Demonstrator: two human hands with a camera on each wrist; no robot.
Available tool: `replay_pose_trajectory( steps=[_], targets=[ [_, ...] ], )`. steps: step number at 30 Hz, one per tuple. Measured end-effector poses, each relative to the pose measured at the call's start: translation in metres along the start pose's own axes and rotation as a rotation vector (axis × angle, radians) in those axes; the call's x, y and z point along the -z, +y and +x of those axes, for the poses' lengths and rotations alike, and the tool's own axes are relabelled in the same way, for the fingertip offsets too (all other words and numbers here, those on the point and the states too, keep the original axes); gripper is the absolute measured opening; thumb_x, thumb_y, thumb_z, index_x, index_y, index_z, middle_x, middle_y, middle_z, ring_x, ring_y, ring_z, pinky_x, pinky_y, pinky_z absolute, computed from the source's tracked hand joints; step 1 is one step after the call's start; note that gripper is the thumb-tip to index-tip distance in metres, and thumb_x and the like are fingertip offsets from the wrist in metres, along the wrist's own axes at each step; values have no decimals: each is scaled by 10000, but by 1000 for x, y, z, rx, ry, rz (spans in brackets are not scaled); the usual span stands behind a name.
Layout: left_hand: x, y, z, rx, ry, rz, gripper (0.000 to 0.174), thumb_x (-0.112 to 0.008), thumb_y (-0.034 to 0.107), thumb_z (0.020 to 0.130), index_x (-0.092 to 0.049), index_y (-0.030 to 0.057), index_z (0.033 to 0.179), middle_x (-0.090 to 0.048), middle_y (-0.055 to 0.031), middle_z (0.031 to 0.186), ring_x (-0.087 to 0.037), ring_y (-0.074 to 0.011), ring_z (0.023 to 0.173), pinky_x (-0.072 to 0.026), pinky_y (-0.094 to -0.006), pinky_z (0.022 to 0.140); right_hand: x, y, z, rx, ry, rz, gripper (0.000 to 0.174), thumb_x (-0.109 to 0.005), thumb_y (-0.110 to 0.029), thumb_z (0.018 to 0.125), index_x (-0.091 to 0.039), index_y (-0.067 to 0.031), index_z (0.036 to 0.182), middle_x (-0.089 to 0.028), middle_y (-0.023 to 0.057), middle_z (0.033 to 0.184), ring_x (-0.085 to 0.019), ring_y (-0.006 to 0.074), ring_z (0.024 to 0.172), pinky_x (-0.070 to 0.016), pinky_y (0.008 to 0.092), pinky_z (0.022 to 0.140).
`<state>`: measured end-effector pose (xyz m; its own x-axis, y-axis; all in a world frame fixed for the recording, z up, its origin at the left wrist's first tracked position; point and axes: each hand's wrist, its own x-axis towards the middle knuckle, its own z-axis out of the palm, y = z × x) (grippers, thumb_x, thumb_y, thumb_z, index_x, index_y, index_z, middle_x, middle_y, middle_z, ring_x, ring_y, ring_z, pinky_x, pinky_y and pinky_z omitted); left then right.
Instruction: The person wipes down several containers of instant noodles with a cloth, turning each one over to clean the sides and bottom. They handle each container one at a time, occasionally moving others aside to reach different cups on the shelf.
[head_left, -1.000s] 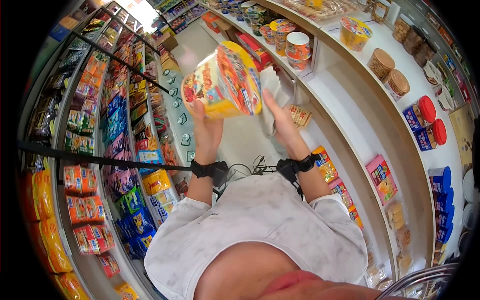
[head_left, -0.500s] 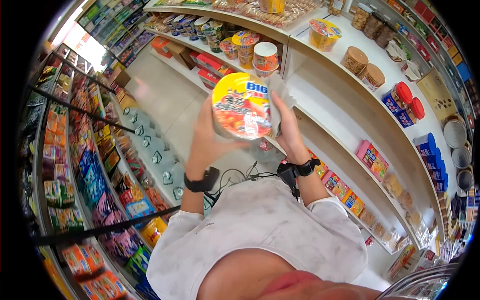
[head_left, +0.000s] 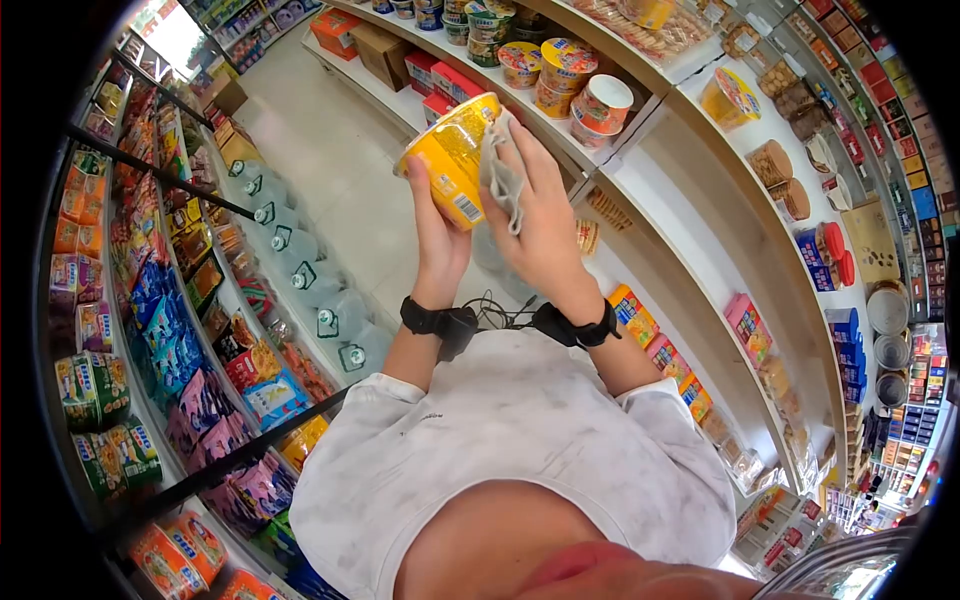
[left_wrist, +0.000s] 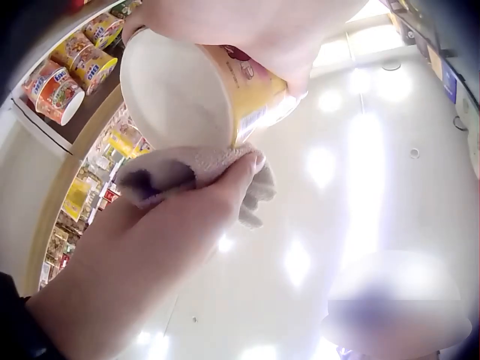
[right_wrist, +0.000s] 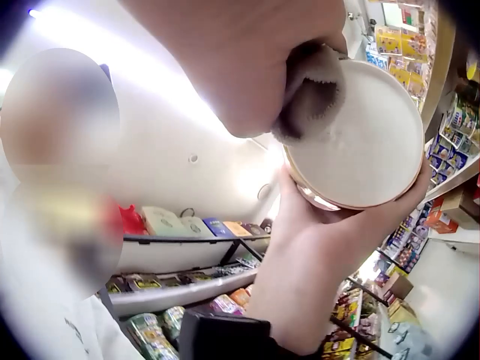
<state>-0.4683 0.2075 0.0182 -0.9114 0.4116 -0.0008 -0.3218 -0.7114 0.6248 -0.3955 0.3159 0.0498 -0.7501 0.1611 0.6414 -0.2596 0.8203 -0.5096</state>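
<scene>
A yellow instant noodle cup point(head_left: 447, 152) is held up in front of the chest, tilted on its side, with a barcode on its wall. My left hand point(head_left: 440, 238) grips it from the left and below. At its right side my right hand point(head_left: 543, 215) holds a grey-white cloth point(head_left: 499, 178) against the wall near the base. The left wrist view shows the cup's white bottom point(left_wrist: 176, 94) and the cloth point(left_wrist: 191, 169) bunched under the right thumb. In the right wrist view, the left fingers wrap round the cup below its round white base point(right_wrist: 367, 139).
Curved white shelves point(head_left: 690, 200) run along the right, with more noodle cups point(head_left: 568, 68) at the back and jars point(head_left: 825, 243) farther right. Snack racks point(head_left: 170, 330) line the left. Large water bottles point(head_left: 305, 270) stand on the floor beside them.
The cup has turned from lid facing the camera to its yellow side wall showing. My right hand has shifted with the cloth to the wall near its base. The head view has swung round.
</scene>
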Motion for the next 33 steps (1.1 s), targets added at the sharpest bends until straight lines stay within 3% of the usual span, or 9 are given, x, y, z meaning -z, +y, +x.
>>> replay_pose_trajectory(
  steps=[5,8,14,16,19,23,25,29,33],
  targets=[
    [33,7,18,26,-70,193,673,-432,576,1002,-371,83,1456,-488,-74,1430,-466,-208,1326,-372,-382,1112,-13,6,9,-189,-24,120,570,-586,-223,963,-390,-12,1456,-459,247,1418,-469,371,1302,-391,414,1069],
    [35,14,24,42,-156,176,691,-471,574,987,-397,58,1440,-505,-76,1414,-488,-188,1295,-392,-362,1085,16,7,28,-693,-222,540,602,-529,-368,1013,-384,3,1463,-482,163,1428,-485,251,1286,-381,349,1067],
    [38,18,55,83,-230,334,688,-600,519,951,-442,25,1404,-566,-74,1317,-544,-168,1210,-446,-319,1016,-1,51,13,-860,153,1007,668,-526,-459,1010,-384,6,1467,-503,52,1406,-484,151,1257,-345,277,1074],
    [36,24,68,84,-144,555,667,-621,481,952,-433,26,1401,-573,-68,1287,-540,-173,1211,-444,-319,1016,-3,60,16,-891,184,994,606,-532,-440,1010,-428,-9,1423,-576,27,1246,-550,114,1089,-429,254,942],
    [34,11,60,-238,-277,692,623,-639,407,957,-423,19,1394,-581,-53,1232,-545,-160,1192,-455,-321,998,-11,71,28,-951,174,1064,526,-534,-434,1008,-498,-31,1344,-578,-16,1058,-536,65,836,-459,229,742],
    [31,1,63,-3,-101,368,638,-562,459,979,-403,23,1418,-556,-93,1327,-545,-234,1222,-438,-410,1046,-6,36,39,-697,80,719,632,-487,-461,1024,-436,30,1418,-556,88,1332,-501,167,1208,-374,285,1032],
    [25,14,65,259,-66,-118,680,-529,510,976,-388,38,1444,-530,-127,1386,-527,-274,1268,-420,-465,1070,-1,30,38,-607,41,684,642,-498,-468,1017,-438,29,1419,-541,89,1354,-494,176,1223,-368,292,1043],
    [43,15,73,478,-170,-332,703,-415,593,978,-346,127,1500,-401,-169,1508,-412,-342,1380,-346,-577,1115,8,49,32,-743,129,861,640,-536,-447,1004,-419,1,1446,-494,82,1407,-456,169,1273,-345,290,1064],
    [51,6,74,541,-226,-441,750,-441,619,956,-310,140,1519,-342,-159,1547,-369,-347,1406,-347,-588,1109,5,60,27,-705,340,755,679,-522,-472,1006,-399,25,1451,-477,87,1432,-428,187,1314,-300,297,1105]
  ],
)
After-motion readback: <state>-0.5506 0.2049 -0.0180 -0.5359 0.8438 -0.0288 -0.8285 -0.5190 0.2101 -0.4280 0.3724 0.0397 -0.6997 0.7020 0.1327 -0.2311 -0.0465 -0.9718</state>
